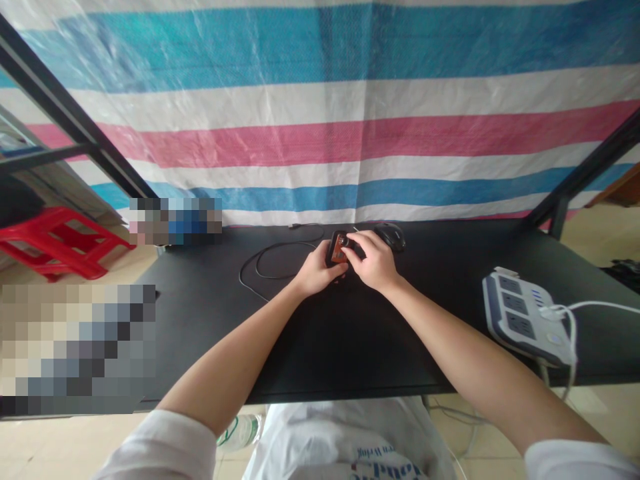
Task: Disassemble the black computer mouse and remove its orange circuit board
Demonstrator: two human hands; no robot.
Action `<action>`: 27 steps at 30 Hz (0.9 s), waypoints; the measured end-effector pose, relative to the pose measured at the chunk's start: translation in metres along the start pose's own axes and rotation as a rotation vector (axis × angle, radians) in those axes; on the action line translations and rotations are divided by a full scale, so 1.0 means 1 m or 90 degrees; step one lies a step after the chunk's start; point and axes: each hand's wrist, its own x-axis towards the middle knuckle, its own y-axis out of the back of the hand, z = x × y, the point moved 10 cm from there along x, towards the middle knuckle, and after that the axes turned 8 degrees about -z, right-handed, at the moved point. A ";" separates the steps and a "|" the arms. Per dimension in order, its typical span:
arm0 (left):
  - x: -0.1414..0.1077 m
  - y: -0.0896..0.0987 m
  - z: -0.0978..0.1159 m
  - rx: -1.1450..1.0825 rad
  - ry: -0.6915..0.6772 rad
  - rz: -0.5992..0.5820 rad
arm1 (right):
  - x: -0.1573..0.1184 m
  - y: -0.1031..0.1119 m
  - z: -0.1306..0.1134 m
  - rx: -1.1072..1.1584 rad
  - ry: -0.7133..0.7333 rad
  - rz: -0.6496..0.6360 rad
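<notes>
My left hand [320, 270] is closed around a small black-cased device [337, 251] with an orange face, held over the middle of the black table. Its exact kind I cannot make out. At the upper right of that face, the thumb and forefinger of my right hand [371, 259] pinch a small dark round part [344, 241]. Whether this part is fixed to the device is not clear. A black computer mouse [390, 236] lies just behind my right hand. Left of my left hand, a thin black cable [256, 261] is looped on the table.
On the right of the black table [320, 353] sits a white-and-grey power strip [527, 317] with white cables plugged in. A striped plastic sheet [320, 143] hangs behind the table. A red stool [65, 243] stands at left, and a clear bottle [241, 431] is below the front edge.
</notes>
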 end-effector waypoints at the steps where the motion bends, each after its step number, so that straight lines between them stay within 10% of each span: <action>1: 0.000 -0.001 0.001 -0.002 0.000 -0.003 | 0.000 0.001 0.000 0.000 -0.001 0.005; 27: -0.001 -0.001 0.001 -0.040 0.009 0.006 | -0.001 0.001 -0.002 0.003 0.004 -0.002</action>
